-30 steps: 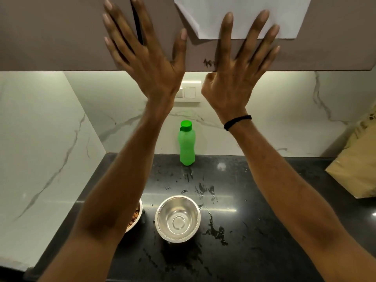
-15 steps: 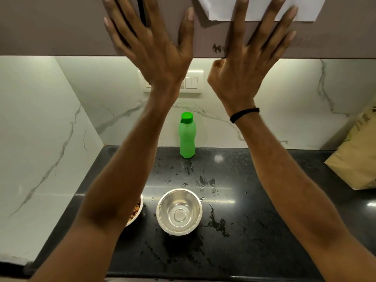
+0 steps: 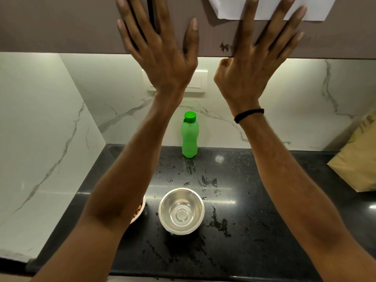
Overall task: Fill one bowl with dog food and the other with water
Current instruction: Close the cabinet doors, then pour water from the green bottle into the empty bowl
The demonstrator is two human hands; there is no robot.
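Higher than before, left hand (image 3: 162,64) and right hand (image 3: 250,68) hold nothing, fingers straight (tips cropped); forearm (image 3: 122,190) half-hides food bowl (image 3: 139,210); bottle (image 3: 189,137) upright.

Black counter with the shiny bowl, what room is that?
Probably a home kitchen: a black counter against a marble wall, a cupboard overhead, and a green bottle behind the bowl.

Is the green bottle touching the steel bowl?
Apart. The head view shows a stretch of wet black counter between the green bottle and the steel bowl.
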